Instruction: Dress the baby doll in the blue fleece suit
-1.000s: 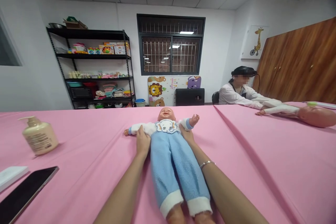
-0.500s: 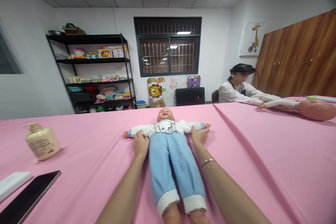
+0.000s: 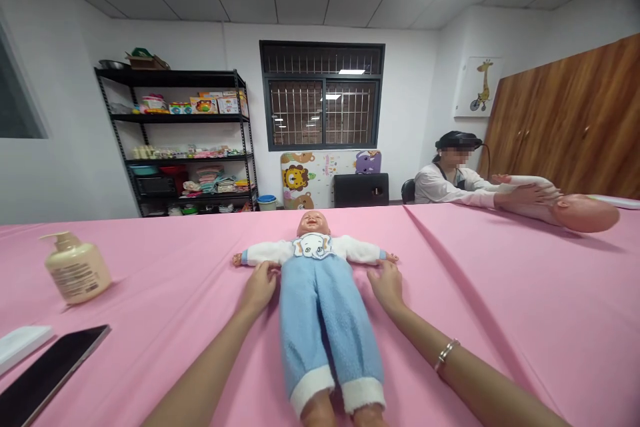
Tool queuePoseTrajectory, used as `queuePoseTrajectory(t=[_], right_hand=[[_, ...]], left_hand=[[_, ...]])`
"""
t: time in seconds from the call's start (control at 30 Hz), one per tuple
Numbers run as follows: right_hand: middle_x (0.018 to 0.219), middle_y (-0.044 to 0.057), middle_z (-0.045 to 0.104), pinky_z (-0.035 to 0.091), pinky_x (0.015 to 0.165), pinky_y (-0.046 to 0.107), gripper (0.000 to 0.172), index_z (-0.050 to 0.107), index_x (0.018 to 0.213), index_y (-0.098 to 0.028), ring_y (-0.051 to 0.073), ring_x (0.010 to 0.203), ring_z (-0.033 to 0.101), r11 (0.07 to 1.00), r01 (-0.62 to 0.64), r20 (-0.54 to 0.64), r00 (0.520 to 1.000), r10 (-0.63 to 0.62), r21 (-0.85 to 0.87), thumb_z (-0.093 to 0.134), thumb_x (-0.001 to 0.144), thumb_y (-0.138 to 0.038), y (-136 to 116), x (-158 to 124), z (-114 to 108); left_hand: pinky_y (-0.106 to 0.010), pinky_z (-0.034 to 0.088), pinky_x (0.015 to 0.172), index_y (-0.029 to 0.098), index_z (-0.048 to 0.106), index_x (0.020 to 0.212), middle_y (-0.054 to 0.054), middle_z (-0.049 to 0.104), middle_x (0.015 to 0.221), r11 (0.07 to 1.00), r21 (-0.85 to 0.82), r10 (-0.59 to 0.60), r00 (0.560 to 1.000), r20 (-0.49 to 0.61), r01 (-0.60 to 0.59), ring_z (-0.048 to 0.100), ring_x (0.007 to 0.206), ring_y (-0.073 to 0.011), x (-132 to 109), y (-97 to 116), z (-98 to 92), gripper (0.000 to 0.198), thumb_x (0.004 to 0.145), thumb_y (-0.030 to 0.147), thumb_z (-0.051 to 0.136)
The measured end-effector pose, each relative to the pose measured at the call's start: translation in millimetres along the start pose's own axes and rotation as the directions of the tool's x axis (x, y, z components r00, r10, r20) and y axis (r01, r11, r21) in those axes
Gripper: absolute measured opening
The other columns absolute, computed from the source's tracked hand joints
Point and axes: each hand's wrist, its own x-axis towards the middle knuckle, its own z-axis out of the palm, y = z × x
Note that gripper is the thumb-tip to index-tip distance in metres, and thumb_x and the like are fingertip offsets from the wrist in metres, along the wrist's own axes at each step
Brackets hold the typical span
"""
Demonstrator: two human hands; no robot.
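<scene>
A baby doll lies face up on the pink-covered table, arms spread wide and feet toward me. It wears light blue overalls with an elephant bib and white sleeves. My left hand rests beside the doll's waist, its fingertips just under the sleeve on the left, loosely apart and holding nothing. My right hand lies below the other sleeve, near the doll's small hand. Its fingers are slightly bent and apart, with nothing gripped; whether the fingertips touch the sleeve is unclear.
On the left stand a beige pump bottle, a black phone and a white flat object. At the right, another person has their hands on a second doll. A stocked black shelf is behind.
Both my hands have let go of the doll's sleeves and drawn slightly outward and toward me. The arms remain spread. The other person's hands have moved onto the second doll's upper body.
</scene>
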Motion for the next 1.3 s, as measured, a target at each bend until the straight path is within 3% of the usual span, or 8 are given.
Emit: queuePoseTrajectory(t=[0.13, 0.3, 0.47, 0.63, 0.7, 0.83, 1.03, 1.3], right_hand=[[0.113, 0.005, 0.051, 0.032, 0.105, 0.028, 0.040, 0.058, 0.104, -0.017, 0.013, 0.112, 0.042, 0.981, 0.160, 0.144, 0.974, -0.175, 0.111, 0.043, 0.070, -0.033, -13.2, -11.8, -6.5], [0.092, 0.005, 0.059, 0.040, 0.079, 0.016, 0.039, 0.061, 0.090, -0.009, 0.006, 0.080, 0.051, 0.936, 0.194, 0.537, 0.776, -0.330, 0.295, 0.039, 0.072, -0.036, -18.0, -8.2, -1.2], [0.085, 0.003, 0.059, 0.036, 0.071, 0.014, 0.032, 0.058, 0.082, -0.011, 0.005, 0.074, 0.050, 0.982, 0.008, 0.295, 0.953, -0.064, 0.188, 0.039, 0.074, -0.035, -7.2, 14.4, 3.7], [0.094, 0.004, 0.057, 0.036, 0.076, 0.012, 0.033, 0.054, 0.091, -0.012, 0.003, 0.084, 0.049, 0.946, 0.144, 0.155, 0.969, -0.195, 0.289, 0.043, 0.075, -0.039, -52.8, -23.3, -36.1], [0.084, 0.003, 0.056, 0.034, 0.070, 0.010, 0.037, 0.054, 0.083, -0.010, 0.000, 0.073, 0.045, 0.916, 0.257, 0.440, 0.815, -0.376, 0.307, 0.041, 0.077, -0.045, -79.1, -58.4, -60.5], [0.086, 0.000, 0.055, 0.026, 0.060, 0.008, 0.048, 0.057, 0.087, -0.013, -0.003, 0.066, 0.038, 0.770, 0.571, 0.787, 0.318, -0.528, 0.287, 0.055, 0.067, -0.056, -99.3, -123.4, -82.8], [0.074, -0.001, 0.052, 0.023, 0.062, 0.010, 0.040, 0.056, 0.081, -0.012, -0.004, 0.059, 0.032, 0.488, 0.824, 0.832, 0.036, -0.553, 0.289, 0.032, 0.084, -0.043, -90.7, -151.6, -65.3], [0.072, 0.004, 0.056, 0.016, 0.054, 0.017, 0.033, 0.058, 0.079, -0.013, 0.002, 0.053, 0.035, 0.380, 0.924, 0.793, 0.267, -0.548, -0.048, 0.047, 0.074, -0.045, -111.6, -144.3, -66.8]], left_hand=[[-0.025, 0.043, 0.091, 0.016, 0.056, 0.102, -0.005, 0.056, 0.110, 0.982, -0.149, 0.133, 0.987, 0.094, -0.118, 0.053, 0.101, -0.0136, -6.4, 10.1, -1.6, 0.032, 0.074, 0.028, 0.047], [-0.027, 0.040, 0.101, 0.014, 0.051, 0.116, -0.007, 0.050, 0.122, 0.913, -0.390, 0.241, 0.928, 0.284, -0.118, 0.050, 0.110, -0.0144, -6.6, 10.7, -2.7, 0.046, 0.071, 0.024, 0.049], [-0.026, 0.044, 0.093, 0.013, 0.057, 0.100, -0.007, 0.059, 0.104, 0.965, -0.252, 0.130, 0.973, 0.189, -0.080, 0.055, 0.098, -0.0134, -0.5, 3.6, -1.9, 0.033, 0.077, 0.033, 0.044], [-0.023, 0.046, 0.086, 0.014, 0.052, 0.099, -0.005, 0.058, 0.104, 0.961, -0.277, -0.003, 0.999, 0.035, 0.013, 0.057, 0.091, -0.0108, 3.1, -2.2, 0.3, 0.034, 0.081, 0.038, 0.038], [-0.023, 0.046, 0.084, 0.013, 0.051, 0.100, -0.006, 0.058, 0.104, 0.949, -0.314, 0.003, 0.999, 0.051, 0.013, 0.058, 0.091, -0.0107, 2.4, -3.6, 0.4, 0.035, 0.081, 0.040, 0.038], [-0.023, 0.045, 0.084, 0.014, 0.053, 0.099, -0.006, 0.060, 0.100, 0.971, -0.240, 0.035, 0.997, 0.066, -0.018, 0.057, 0.090, -0.0111, -0.6, -2.2, -1.3, 0.036, 0.081, 0.041, 0.038], [-0.023, 0.044, 0.086, 0.016, 0.057, 0.100, -0.005, 0.059, 0.104, 0.988, -0.146, 0.063, 0.997, 0.043, -0.056, 0.056, 0.094, -0.0122, -3.7, 4.4, -4.2, 0.036, 0.082, 0.041, 0.038], [-0.021, 0.044, 0.084, 0.016, 0.058, 0.098, -0.005, 0.059, 0.103, 0.989, -0.135, 0.074, 0.996, 0.041, -0.067, 0.056, 0.093, -0.0122, -4.4, 6.5, -4.3, 0.035, 0.082, 0.039, 0.039]])
